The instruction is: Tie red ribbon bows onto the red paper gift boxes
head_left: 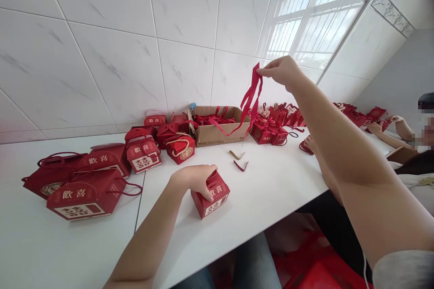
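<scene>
My left hand (198,180) is closed over the top of a small red gift box (212,205) with pale Chinese characters, which stands on the white table. Raised in front of the tiled wall, my right hand (281,71) pinches a red ribbon (250,92) near its upper end. Several strands of it hang down, and one loops low in front of an open cardboard box (217,134) full of red ribbons. Between that box and my left hand lie a short gold ribbon piece (236,155) and a short dark red one (240,166).
Several red gift boxes, one lettered box (83,194) among them, stand at the left. More red boxes (266,132) crowd the wall right of the cardboard box. A co-worker's hand (309,143) rests on the table at right; another person's hands (384,124) hold red items farther off.
</scene>
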Demonstrator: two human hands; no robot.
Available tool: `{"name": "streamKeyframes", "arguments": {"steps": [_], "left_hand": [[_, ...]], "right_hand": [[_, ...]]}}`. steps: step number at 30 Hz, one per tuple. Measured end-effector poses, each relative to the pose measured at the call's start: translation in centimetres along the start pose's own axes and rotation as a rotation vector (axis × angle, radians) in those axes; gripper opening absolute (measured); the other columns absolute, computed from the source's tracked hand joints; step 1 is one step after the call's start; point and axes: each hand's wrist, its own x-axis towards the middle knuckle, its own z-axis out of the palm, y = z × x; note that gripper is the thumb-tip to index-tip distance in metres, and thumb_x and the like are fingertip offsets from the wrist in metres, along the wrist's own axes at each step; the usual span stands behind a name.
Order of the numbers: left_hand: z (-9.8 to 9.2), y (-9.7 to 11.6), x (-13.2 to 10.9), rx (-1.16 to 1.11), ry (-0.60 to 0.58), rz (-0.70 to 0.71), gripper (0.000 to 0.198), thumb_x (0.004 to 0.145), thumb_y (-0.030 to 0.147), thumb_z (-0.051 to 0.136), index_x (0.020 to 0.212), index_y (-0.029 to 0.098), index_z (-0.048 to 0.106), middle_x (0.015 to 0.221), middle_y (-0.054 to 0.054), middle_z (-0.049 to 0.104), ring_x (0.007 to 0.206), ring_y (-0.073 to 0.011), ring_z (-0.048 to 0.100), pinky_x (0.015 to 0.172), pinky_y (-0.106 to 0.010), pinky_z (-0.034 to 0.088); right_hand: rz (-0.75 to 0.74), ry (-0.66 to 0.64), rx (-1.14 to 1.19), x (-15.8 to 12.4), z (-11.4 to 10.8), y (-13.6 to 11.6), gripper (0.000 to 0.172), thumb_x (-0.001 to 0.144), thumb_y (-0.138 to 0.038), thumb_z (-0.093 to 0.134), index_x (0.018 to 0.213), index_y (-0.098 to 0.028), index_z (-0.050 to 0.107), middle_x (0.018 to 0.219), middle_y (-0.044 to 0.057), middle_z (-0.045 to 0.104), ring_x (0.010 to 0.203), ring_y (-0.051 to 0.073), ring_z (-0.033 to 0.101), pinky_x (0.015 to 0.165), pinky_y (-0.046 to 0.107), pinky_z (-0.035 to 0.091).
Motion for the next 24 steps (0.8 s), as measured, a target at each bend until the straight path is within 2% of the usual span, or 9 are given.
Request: {"name": "streamKeyframes", "arguments": {"steps": [3, 5, 10, 15, 17, 20, 24], "left_hand": [[0.0, 0.0, 0.0, -0.004, -0.002, 0.000, 0.082, 0.050, 0.049, 0.073, 0.123, 0.027, 0.045, 0.118, -0.005, 0.060, 0.095, -0.0279, 0.061, 0.066, -0.031, 0.048], [-0.1, 0.1, -0.1, -0.007, -0.002, 0.000, 0.081, 0.050, 0.049, 0.073, 0.123, 0.027, 0.045, 0.117, -0.005, 0.060, 0.095, -0.0275, 0.061, 0.065, -0.031, 0.048], [0.0, -0.1, 0.1, -0.001, -0.001, 0.002, 0.083, 0.050, 0.050, 0.073, 0.125, 0.027, 0.044, 0.118, -0.005, 0.060, 0.095, -0.0277, 0.061, 0.066, -0.030, 0.048], [0.1, -0.2, 0.2, -0.012, 0.010, 0.007, 0.084, 0.051, 0.050, 0.073, 0.126, 0.027, 0.044, 0.119, -0.006, 0.060, 0.096, -0.0284, 0.061, 0.066, -0.030, 0.047], [0.0, -0.1, 0.0, -0.017, 0.013, 0.010, 0.084, 0.051, 0.049, 0.073, 0.127, 0.027, 0.044, 0.118, -0.006, 0.061, 0.095, -0.0287, 0.061, 0.066, -0.031, 0.047], [0.0, 0.1, -0.2, -0.016, 0.003, 0.014, 0.086, 0.049, 0.047, 0.074, 0.128, 0.028, 0.045, 0.121, -0.007, 0.060, 0.098, -0.0301, 0.060, 0.068, -0.032, 0.048], [-0.1, 0.3, -0.3, -0.011, 0.003, -0.002, 0.086, 0.050, 0.050, 0.073, 0.128, 0.029, 0.046, 0.128, -0.007, 0.056, 0.102, -0.0313, 0.059, 0.073, -0.034, 0.048]], "right_hand": [[0.053, -0.149, -0.040, -1.0, 0.1, -0.4, 0.021, 0.072, -0.029, 0.074, 0.066, -0.015, 0.060, 0.066, 0.008, 0.063, 0.076, 0.022, 0.065, 0.078, 0.047, 0.054], [0.065, -0.199, -0.042, -1.5, 0.3, -0.4, 0.020, 0.073, -0.028, 0.073, 0.067, -0.015, 0.060, 0.063, 0.007, 0.063, 0.072, 0.020, 0.067, 0.078, 0.044, 0.056], [0.067, -0.195, -0.020, -2.1, 0.8, 0.0, 0.018, 0.071, -0.023, 0.075, 0.069, -0.015, 0.060, 0.064, 0.007, 0.065, 0.063, 0.017, 0.066, 0.075, 0.041, 0.059], [0.079, -0.214, 0.106, -1.9, 0.9, 0.5, 0.014, 0.069, -0.011, 0.074, 0.073, -0.013, 0.061, 0.065, 0.006, 0.065, 0.062, 0.017, 0.067, 0.076, 0.043, 0.058], [0.044, -0.213, 0.180, -2.0, 0.9, 0.6, 0.014, 0.068, -0.010, 0.075, 0.075, -0.013, 0.063, 0.067, 0.006, 0.064, 0.064, 0.018, 0.067, 0.077, 0.044, 0.057], [-0.087, -0.223, 0.307, -2.8, 0.7, 1.0, 0.016, 0.068, -0.016, 0.076, 0.080, -0.014, 0.066, 0.078, 0.006, 0.067, 0.070, 0.016, 0.066, 0.079, 0.042, 0.056], [-0.180, -0.218, 0.312, -6.7, 1.2, 3.1, 0.018, 0.075, -0.028, 0.068, 0.089, -0.017, 0.068, 0.085, 0.005, 0.069, 0.080, 0.016, 0.066, 0.084, 0.039, 0.053]]}}
